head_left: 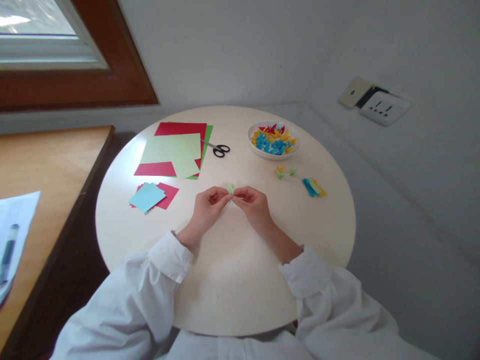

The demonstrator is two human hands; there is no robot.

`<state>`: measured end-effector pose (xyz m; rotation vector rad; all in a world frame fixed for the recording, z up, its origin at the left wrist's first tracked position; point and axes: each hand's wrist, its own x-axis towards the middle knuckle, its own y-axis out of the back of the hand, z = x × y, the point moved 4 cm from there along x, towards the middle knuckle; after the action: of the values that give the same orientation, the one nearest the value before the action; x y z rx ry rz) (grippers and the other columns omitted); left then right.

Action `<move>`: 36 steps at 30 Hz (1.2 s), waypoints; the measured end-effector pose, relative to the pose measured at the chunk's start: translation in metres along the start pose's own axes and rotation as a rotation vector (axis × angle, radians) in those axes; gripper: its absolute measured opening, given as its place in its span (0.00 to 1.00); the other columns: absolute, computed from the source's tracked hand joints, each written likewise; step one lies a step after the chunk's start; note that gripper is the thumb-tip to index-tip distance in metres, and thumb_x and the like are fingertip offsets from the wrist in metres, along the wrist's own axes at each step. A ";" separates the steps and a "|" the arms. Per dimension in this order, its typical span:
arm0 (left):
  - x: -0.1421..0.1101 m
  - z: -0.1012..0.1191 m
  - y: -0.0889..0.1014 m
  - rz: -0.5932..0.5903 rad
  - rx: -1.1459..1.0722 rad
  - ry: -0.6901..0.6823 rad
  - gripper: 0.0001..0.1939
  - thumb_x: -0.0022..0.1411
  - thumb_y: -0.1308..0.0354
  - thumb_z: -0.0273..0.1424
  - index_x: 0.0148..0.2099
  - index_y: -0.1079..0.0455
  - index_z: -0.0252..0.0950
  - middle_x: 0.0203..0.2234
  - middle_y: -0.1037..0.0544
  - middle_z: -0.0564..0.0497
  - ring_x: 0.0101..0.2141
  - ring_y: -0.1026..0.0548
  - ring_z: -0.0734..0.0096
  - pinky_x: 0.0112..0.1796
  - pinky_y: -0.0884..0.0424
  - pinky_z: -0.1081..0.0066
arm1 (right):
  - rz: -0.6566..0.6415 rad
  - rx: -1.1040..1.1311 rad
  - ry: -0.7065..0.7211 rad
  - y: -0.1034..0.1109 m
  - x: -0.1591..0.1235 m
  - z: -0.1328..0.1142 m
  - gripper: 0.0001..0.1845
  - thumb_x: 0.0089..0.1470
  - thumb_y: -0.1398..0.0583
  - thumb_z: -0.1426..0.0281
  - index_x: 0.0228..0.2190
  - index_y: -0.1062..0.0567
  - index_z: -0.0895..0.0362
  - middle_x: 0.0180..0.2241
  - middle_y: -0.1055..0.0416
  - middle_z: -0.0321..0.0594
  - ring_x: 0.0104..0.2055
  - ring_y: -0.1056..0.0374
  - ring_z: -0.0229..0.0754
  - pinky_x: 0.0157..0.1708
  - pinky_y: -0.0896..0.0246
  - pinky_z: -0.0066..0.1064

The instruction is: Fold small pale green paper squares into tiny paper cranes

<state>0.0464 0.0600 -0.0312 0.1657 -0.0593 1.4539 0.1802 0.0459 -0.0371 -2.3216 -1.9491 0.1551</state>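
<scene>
Left hand point(207, 204) pinches light green paper point(231, 188) from the left, right hand point(256, 204) from the right; neither nearer. Paper sits between them over white table point(232, 285), long axis roughly near-far. Folds too small to read.

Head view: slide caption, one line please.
Left hand and right hand pinch a light-green paper piece over a round table, scissors and filled white bowl beyond.
</scene>
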 end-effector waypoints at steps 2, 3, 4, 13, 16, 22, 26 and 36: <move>0.000 0.001 0.000 -0.027 -0.038 0.024 0.11 0.46 0.35 0.36 0.29 0.27 0.33 0.24 0.24 0.50 0.25 0.29 0.73 0.27 0.34 0.73 | 0.013 0.015 0.005 0.001 0.000 0.000 0.08 0.32 0.34 0.68 0.20 0.27 0.55 0.22 0.29 0.33 0.26 0.34 0.36 0.30 0.38 0.31; 0.000 0.002 -0.001 -0.035 -0.052 0.032 0.11 0.46 0.35 0.35 0.29 0.27 0.33 0.24 0.24 0.50 0.25 0.29 0.73 0.27 0.34 0.73 | 0.016 0.028 0.007 0.001 -0.001 -0.001 0.07 0.32 0.35 0.69 0.20 0.27 0.55 0.22 0.29 0.33 0.27 0.34 0.37 0.30 0.38 0.31; 0.001 0.002 -0.001 -0.036 -0.061 0.037 0.11 0.46 0.34 0.35 0.29 0.27 0.33 0.24 0.23 0.50 0.25 0.29 0.73 0.27 0.34 0.73 | 0.017 0.041 0.006 0.001 -0.001 -0.001 0.07 0.33 0.35 0.69 0.20 0.27 0.55 0.22 0.28 0.33 0.27 0.34 0.37 0.31 0.38 0.32; -0.001 0.006 -0.001 -0.017 -0.052 0.042 0.11 0.46 0.35 0.35 0.28 0.27 0.33 0.24 0.24 0.50 0.24 0.29 0.74 0.26 0.35 0.73 | 0.021 0.073 -0.003 0.001 -0.002 -0.003 0.07 0.32 0.35 0.70 0.20 0.27 0.55 0.21 0.28 0.32 0.27 0.33 0.37 0.32 0.38 0.32; -0.001 0.006 -0.001 -0.009 -0.025 0.037 0.10 0.47 0.36 0.35 0.28 0.28 0.33 0.23 0.24 0.50 0.23 0.30 0.74 0.25 0.35 0.73 | 0.014 0.067 -0.013 0.000 -0.001 -0.003 0.06 0.32 0.35 0.70 0.19 0.27 0.55 0.21 0.28 0.32 0.26 0.33 0.37 0.32 0.37 0.33; 0.002 0.004 -0.001 -0.013 -0.015 0.022 0.08 0.47 0.37 0.33 0.28 0.30 0.33 0.22 0.26 0.52 0.23 0.30 0.75 0.24 0.36 0.74 | 0.023 0.116 -0.040 -0.003 -0.002 -0.003 0.05 0.31 0.35 0.71 0.19 0.26 0.56 0.19 0.29 0.31 0.24 0.34 0.35 0.30 0.37 0.31; 0.002 0.003 -0.002 -0.033 0.003 0.028 0.08 0.49 0.38 0.33 0.28 0.31 0.33 0.22 0.27 0.53 0.23 0.31 0.76 0.25 0.36 0.75 | 0.055 0.135 -0.045 -0.003 -0.001 -0.001 0.05 0.30 0.35 0.72 0.18 0.26 0.56 0.18 0.29 0.30 0.23 0.35 0.34 0.29 0.39 0.29; -0.002 0.003 -0.005 -0.082 -0.078 0.088 0.11 0.46 0.35 0.34 0.28 0.33 0.33 0.22 0.28 0.54 0.23 0.31 0.77 0.26 0.36 0.75 | 0.077 0.201 -0.063 -0.001 -0.002 0.003 0.05 0.30 0.35 0.74 0.18 0.25 0.57 0.19 0.29 0.30 0.24 0.36 0.32 0.29 0.40 0.28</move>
<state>0.0518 0.0574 -0.0288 0.0393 -0.0371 1.3737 0.1782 0.0447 -0.0395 -2.2862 -1.7797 0.4154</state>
